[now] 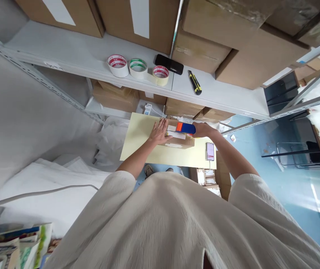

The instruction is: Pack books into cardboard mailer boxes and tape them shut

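Note:
A small cardboard box (187, 142) with white strips on it lies on the pale yellow tabletop (137, 136) in front of me. My left hand (159, 131) rests flat on the box's left end, fingers spread. In my right hand (201, 129) is a blue and orange tape dispenser (187, 128), held over the top of the box at its right side. Whether the dispenser touches the box I cannot tell. Some of my right fingers are hidden behind it.
Above the table, a grey shelf (227, 89) carries tape rolls (137, 68), a black phone-like object (169, 64), a yellow-black utility knife (195, 82) and large cartons (204, 52). A lit phone (210, 151) lies at the table's right. White sheeting (50, 190) is piled at left.

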### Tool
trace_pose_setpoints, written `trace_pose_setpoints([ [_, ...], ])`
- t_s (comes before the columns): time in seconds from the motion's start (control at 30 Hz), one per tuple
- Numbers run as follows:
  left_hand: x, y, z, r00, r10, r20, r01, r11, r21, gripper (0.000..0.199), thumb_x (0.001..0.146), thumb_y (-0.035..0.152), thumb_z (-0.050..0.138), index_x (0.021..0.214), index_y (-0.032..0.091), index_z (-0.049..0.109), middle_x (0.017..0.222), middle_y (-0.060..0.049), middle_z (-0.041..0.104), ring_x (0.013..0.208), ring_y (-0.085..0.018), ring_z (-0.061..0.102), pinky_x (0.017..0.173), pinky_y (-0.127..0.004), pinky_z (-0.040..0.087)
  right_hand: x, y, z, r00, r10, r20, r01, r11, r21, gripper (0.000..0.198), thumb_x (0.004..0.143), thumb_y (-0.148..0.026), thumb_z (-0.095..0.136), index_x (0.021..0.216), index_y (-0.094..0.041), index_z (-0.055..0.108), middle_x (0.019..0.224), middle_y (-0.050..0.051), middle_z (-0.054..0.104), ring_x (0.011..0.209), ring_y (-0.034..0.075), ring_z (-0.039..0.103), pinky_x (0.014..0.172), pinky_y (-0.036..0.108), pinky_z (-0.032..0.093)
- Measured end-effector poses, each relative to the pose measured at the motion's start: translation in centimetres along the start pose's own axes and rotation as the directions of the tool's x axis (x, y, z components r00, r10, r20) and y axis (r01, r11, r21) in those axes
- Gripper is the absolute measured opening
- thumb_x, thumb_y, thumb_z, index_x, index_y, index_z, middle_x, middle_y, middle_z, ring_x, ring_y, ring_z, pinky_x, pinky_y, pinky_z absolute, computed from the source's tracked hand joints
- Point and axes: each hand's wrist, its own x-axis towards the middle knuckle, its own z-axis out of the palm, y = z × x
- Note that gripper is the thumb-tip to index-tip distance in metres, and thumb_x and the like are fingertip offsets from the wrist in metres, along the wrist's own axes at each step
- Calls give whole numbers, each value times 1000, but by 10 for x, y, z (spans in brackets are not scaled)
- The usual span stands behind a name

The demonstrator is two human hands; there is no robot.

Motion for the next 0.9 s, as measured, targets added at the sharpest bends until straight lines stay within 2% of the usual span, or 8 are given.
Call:
trace_pose_setpoints([
  [0.13, -2, 2, -5, 1000, -18, 8, 18, 1000, 15, 122, 103, 75, 68, 193, 9, 17, 198, -24, 19, 187, -42, 13, 151, -61, -4, -21, 66, 18, 999, 49, 10, -49, 998, 39, 54, 87, -46, 91, 131, -24, 68, 114, 14, 85, 113, 40, 80, 110, 47, 53],
  [0.27, -2, 5, -10, 999, -34, 37, 32, 997, 73, 120, 105, 75, 64, 193, 9, 16, 199, -23, 18, 187, -42, 12, 151, -61, -4, -46, 145, 52, 995, 99, 21, -100, 992, 78, 50, 84, -36, 94, 125, -25, 68, 105, 13, 85, 111, 39, 80, 111, 48, 51],
  [0.33, -3, 6, -11, 998, -36, 51, 30, 993, 116, 118, 106, 74, 62, 193, 9, 16, 199, -23, 18, 187, -42, 12, 151, -62, -4, -57, 180, 71, 994, 113, 13, -114, 992, 58, 46, 85, -31, 91, 124, -24, 67, 107, 13, 85, 112, 39, 80, 114, 48, 49],
  [0.47, -2, 7, -14, 996, -47, 75, 32, 980, 195, 113, 108, 69, 60, 192, 7, 18, 199, -24, 16, 187, -42, 11, 150, -64, -4, -65, 226, 102, 988, 154, 2, -154, 986, 57, 45, 84, -24, 88, 124, -23, 67, 114, 15, 86, 114, 38, 80, 114, 49, 47],
  [0.53, 1, 6, -15, 993, -74, 93, 53, 976, 211, 113, 107, 69, 61, 192, 9, 18, 199, -23, 15, 187, -43, 10, 150, -64, -3, -60, 232, 113, 988, 151, 7, -151, 986, 71, 48, 82, -21, 88, 125, -23, 67, 115, 15, 86, 113, 38, 80, 114, 47, 46],
  [0.63, 9, 8, -13, 983, -145, 114, 118, 969, 219, 115, 103, 66, 68, 193, 14, 19, 201, -19, 13, 187, -42, 10, 151, -64, -1, -45, 226, 123, 992, 124, 19, -125, 990, 58, 52, 82, -19, 85, 131, -21, 66, 119, 17, 85, 115, 38, 79, 113, 46, 45],
  [0.77, 20, 17, -3, 968, -233, 89, 212, 956, 201, 115, 100, 59, 70, 193, 15, 18, 201, -19, 14, 187, -45, 8, 150, -69, 0, -21, 207, 131, 994, 94, 59, -96, 994, 43, 60, 82, -22, 84, 139, -20, 64, 127, 18, 85, 118, 39, 79, 114, 48, 44],
  [0.9, 18, 26, 10, 963, -268, 36, 255, 945, 205, 110, 105, 64, 61, 193, 14, 18, 201, -20, 13, 188, -45, 4, 150, -69, 1, 0, 182, 138, 995, 51, 82, -56, 997, 62, 61, 82, -26, 88, 138, -20, 65, 125, 18, 84, 119, 39, 79, 117, 50, 41],
])
